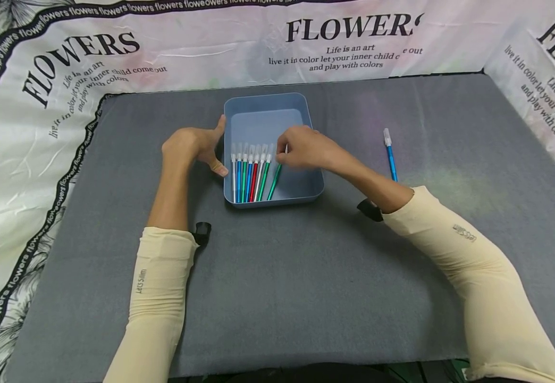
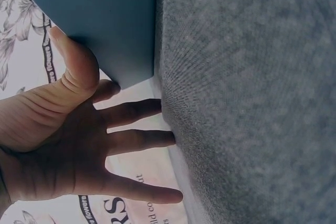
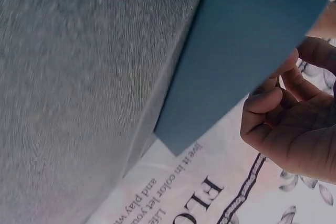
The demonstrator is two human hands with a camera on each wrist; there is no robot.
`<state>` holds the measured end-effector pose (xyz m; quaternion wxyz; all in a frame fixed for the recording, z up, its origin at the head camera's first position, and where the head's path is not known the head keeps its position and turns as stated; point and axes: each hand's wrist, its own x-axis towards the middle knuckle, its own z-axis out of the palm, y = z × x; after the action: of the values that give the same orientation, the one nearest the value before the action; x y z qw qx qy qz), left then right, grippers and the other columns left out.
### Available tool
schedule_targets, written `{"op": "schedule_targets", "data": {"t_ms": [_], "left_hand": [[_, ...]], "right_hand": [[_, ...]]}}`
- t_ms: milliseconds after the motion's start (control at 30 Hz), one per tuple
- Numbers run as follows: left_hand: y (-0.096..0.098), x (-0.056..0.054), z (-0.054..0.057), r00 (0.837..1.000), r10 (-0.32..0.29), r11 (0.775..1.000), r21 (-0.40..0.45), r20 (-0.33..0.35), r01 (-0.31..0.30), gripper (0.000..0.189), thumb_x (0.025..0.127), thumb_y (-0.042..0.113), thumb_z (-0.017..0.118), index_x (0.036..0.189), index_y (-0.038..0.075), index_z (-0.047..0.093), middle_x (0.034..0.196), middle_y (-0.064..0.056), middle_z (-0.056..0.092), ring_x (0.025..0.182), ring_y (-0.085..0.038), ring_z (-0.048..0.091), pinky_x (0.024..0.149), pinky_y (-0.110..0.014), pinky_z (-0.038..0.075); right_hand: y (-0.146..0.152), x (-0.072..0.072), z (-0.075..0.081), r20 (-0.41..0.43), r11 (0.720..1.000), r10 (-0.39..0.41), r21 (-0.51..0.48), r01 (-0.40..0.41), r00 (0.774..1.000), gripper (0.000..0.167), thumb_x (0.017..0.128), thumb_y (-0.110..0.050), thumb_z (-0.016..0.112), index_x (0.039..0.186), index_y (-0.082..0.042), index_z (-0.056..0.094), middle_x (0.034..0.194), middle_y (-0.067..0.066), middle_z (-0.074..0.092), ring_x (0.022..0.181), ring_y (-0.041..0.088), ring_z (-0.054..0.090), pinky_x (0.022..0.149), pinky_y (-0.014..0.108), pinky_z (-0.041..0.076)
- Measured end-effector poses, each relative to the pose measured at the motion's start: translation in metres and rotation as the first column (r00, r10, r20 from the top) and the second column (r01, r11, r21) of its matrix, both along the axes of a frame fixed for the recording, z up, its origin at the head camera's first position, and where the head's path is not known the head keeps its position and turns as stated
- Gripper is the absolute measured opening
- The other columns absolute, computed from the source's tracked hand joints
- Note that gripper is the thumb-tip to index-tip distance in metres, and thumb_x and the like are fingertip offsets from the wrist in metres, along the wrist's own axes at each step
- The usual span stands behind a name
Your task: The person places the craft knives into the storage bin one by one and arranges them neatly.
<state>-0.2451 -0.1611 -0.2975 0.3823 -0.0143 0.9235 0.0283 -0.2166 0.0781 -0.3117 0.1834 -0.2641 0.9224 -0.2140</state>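
Observation:
A blue-grey tray (image 1: 306, 186) lies on the table, with several capped markers (image 1: 250, 178) lined up along its left side. My right hand (image 1: 306, 147) reaches over the tray and pinches the upper end of a green marker (image 1: 275, 182), which leans just right of that row. Its cap is mostly hidden by the fingers. At the tray's left wall is my left hand (image 1: 198, 143), thumb at the rim and fingers spread. In the left wrist view those fingers (image 2: 134, 139) are straight, with the tray's outer wall (image 2: 121, 24) beside the thumb.
A blue marker (image 1: 391, 159) with a clear cap lies on the grey tabletop (image 1: 282, 287), right of the tray and close to my right forearm. Behind the table hangs a white printed sheet (image 1: 210, 58) that also runs along both sides.

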Motion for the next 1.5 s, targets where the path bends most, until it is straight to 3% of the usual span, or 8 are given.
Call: {"op": "schedule_targets", "data": {"t_ms": [333, 467, 667, 833, 1000, 1167, 1367, 1500], "left_hand": [[0.001, 0.0, 0.001, 1.0, -0.004, 1.0, -0.009, 0.002, 0.004, 0.137, 0.089, 0.054, 0.078, 0.156, 0.032, -0.04, 0.173, -0.025, -0.015, 0.162, -0.05, 0.005, 0.125, -0.065, 0.025], [0.002, 0.001, 0.001, 1.0, -0.011, 1.0, -0.007, 0.003, 0.011, 0.136, 0.089, 0.053, 0.078, 0.156, 0.031, -0.04, 0.173, -0.024, -0.015, 0.163, -0.049, 0.004, 0.125, -0.065, 0.024], [0.002, 0.002, 0.0, 1.0, 0.006, 1.0, -0.002, 0.003, -0.006, 0.138, 0.088, 0.053, 0.079, 0.155, 0.033, -0.039, 0.174, -0.023, -0.016, 0.162, -0.046, 0.007, 0.124, -0.065, 0.026], [0.002, 0.003, -0.001, 1.0, 0.022, 1.0, -0.006, -0.007, -0.022, 0.139, 0.086, 0.054, 0.08, 0.156, 0.035, -0.038, 0.174, -0.024, -0.014, 0.16, -0.045, 0.013, 0.123, -0.064, 0.028], [0.001, 0.004, 0.001, 1.0, 0.023, 1.0, -0.011, -0.021, -0.023, 0.139, 0.086, 0.055, 0.081, 0.157, 0.034, -0.037, 0.174, -0.025, -0.012, 0.159, -0.046, 0.016, 0.123, -0.065, 0.029], [0.002, 0.003, 0.002, 1.0, 0.024, 1.0, -0.01, -0.014, -0.024, 0.138, 0.086, 0.054, 0.08, 0.157, 0.034, -0.037, 0.174, -0.024, -0.013, 0.16, -0.046, 0.014, 0.123, -0.065, 0.028], [0.001, 0.002, 0.0, 1.0, 0.016, 1.0, -0.003, -0.012, -0.016, 0.138, 0.087, 0.053, 0.08, 0.157, 0.032, -0.037, 0.174, -0.024, -0.015, 0.161, -0.048, 0.011, 0.124, -0.066, 0.026], [0.001, 0.003, 0.0, 1.0, 0.016, 1.0, -0.004, -0.014, -0.016, 0.138, 0.087, 0.053, 0.08, 0.157, 0.032, -0.037, 0.174, -0.024, -0.011, 0.159, -0.049, 0.014, 0.122, -0.067, 0.029]], "right_hand": [[0.03, -0.008, 0.012, -0.021, 0.995, -0.1, -0.031, 0.1, 0.995, 0.029, 0.102, -0.018, 0.055, 0.112, -0.002, 0.077, 0.075, 0.005, 0.067, 0.07, 0.017, 0.06, 0.067, 0.032, 0.044], [0.043, -0.01, 0.013, -0.035, 0.991, -0.133, -0.032, 0.132, 0.99, 0.029, 0.102, -0.019, 0.056, 0.111, -0.001, 0.077, 0.074, 0.002, 0.063, 0.069, 0.016, 0.054, 0.066, 0.032, 0.043], [0.063, -0.012, 0.014, -0.052, 0.981, -0.195, -0.032, 0.194, 0.979, 0.028, 0.101, -0.021, 0.057, 0.105, 0.0, 0.077, 0.081, 0.005, 0.066, 0.075, 0.019, 0.056, 0.069, 0.034, 0.044], [0.079, -0.015, 0.019, -0.049, 0.97, -0.242, 0.005, 0.243, 0.969, 0.032, 0.104, -0.025, 0.059, 0.107, 0.001, 0.076, 0.084, 0.006, 0.068, 0.075, 0.019, 0.055, 0.068, 0.035, 0.043], [0.104, -0.019, 0.023, -0.044, 0.963, -0.262, 0.045, 0.264, 0.964, 0.036, 0.105, -0.029, 0.06, 0.112, 0.003, 0.075, 0.091, 0.016, 0.075, 0.073, 0.02, 0.058, 0.065, 0.037, 0.042], [0.13, -0.025, 0.021, -0.042, 0.953, -0.279, 0.113, 0.282, 0.959, 0.04, 0.104, -0.03, 0.061, 0.116, 0.006, 0.074, 0.097, 0.023, 0.077, 0.083, 0.028, 0.067, 0.068, 0.039, 0.046], [0.16, -0.029, 0.013, -0.014, 0.929, -0.298, 0.225, 0.293, 0.954, 0.044, 0.103, -0.03, 0.062, 0.117, 0.01, 0.073, 0.112, 0.03, 0.074, 0.099, 0.041, 0.067, 0.081, 0.054, 0.051], [0.174, -0.03, 0.007, 0.003, 0.902, -0.334, 0.291, 0.319, 0.942, 0.039, 0.101, -0.032, 0.065, 0.099, 0.006, 0.073, 0.086, 0.019, 0.068, 0.086, 0.035, 0.059, 0.074, 0.049, 0.046]]}}
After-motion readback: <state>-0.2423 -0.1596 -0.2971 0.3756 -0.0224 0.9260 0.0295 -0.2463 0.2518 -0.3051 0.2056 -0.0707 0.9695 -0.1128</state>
